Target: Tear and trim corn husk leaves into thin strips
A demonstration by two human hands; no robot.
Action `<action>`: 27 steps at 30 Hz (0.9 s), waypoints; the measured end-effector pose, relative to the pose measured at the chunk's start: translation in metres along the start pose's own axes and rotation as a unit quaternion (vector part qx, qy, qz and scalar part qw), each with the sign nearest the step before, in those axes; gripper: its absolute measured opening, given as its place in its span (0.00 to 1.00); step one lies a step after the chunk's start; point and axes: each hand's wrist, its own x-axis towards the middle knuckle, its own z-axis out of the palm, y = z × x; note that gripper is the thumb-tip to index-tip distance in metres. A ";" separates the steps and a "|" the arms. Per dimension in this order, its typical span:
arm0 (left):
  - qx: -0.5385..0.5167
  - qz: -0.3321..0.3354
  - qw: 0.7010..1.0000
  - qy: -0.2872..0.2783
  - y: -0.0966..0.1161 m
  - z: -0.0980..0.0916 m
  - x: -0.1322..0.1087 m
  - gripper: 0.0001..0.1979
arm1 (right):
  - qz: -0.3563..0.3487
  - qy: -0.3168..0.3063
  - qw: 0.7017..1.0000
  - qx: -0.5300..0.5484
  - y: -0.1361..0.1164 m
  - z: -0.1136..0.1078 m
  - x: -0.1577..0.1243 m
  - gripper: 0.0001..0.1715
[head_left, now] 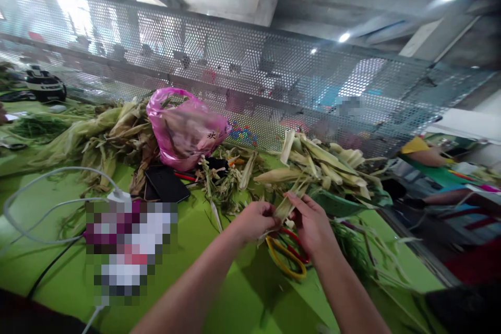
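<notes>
Two bare hands on one pale corn-husk strip, held above the green table, right of centre. Left hand: fingers curled in, thumb and forefinger closed at the strip's lower end. Right hand: thumb and fingers pinching farther up the same strip, narrow grip, other fingers bent. Exact fingertip contact on the left is too small to make out. Scissors with one yellow and one red loop lie below the hands; blades hidden, can't tell if spread. Just past the hands: husk pile, heaped on a green tray, pieces jutting over its edge. Thin green strands lie on the table by the right forearm. Beyond the left hand: scraps of dry plant matter, then a pink plastic bag with dark print, standing against a larger husk heap. Flat black slab in front of the bag. White plug with cable at left, next to a pixelated patch, contents unreadable. Dark jug at far left. Perforated metal screen runs along the back, tilted in view.
</notes>
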 end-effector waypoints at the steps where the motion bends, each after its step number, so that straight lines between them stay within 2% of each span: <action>1: -0.012 -0.014 1.000 -0.011 0.002 0.001 -0.002 0.03 | 0.005 0.000 1.000 0.003 0.000 -0.001 0.000 0.16; 5: -0.099 -0.059 0.993 -0.038 0.007 0.002 -0.004 0.07 | 0.006 -0.037 0.999 -0.004 -0.003 0.000 -0.003 0.18; 7: -0.145 -0.051 0.988 -0.002 0.009 -0.001 -0.003 0.09 | -0.019 -0.042 0.999 -0.012 -0.006 0.001 -0.005 0.21; 10: -0.194 0.003 0.976 0.103 0.014 -0.009 -0.001 0.10 | -0.045 -0.033 0.997 -0.052 -0.008 0.003 -0.008 0.23; 13: -0.204 0.060 0.961 0.178 0.020 -0.014 -0.001 0.09 | 0.004 -0.084 0.991 -0.102 -0.003 0.009 -0.015 0.22; 16: -0.192 0.087 0.955 0.209 0.023 -0.013 -0.003 0.09 | 0.056 -0.152 0.977 -0.140 0.007 0.018 -0.024 0.22; 19: -0.222 0.086 0.950 0.202 0.025 -0.014 -0.003 0.10 | 0.066 -0.212 0.959 -0.175 0.010 0.021 -0.026 0.20; 21: -0.252 0.092 0.941 0.205 0.028 -0.021 -0.004 0.11 | 0.030 -0.220 0.951 -0.216 0.007 0.015 -0.020 0.18; 23: -0.260 0.125 0.926 0.242 0.033 -0.032 -0.006 0.10 | -0.060 -0.182 0.937 -0.291 0.003 0.005 -0.011 0.15; 25: -0.253 0.143 0.918 0.270 0.037 -0.042 -0.009 0.08 | -0.146 -0.155 0.900 -0.380 0.006 -0.004 -0.001 0.13; 27: -0.242 0.140 0.918 0.282 0.040 -0.047 -0.010 0.11 | -0.163 -0.169 0.866 -0.442 0.015 -0.009 0.006 0.14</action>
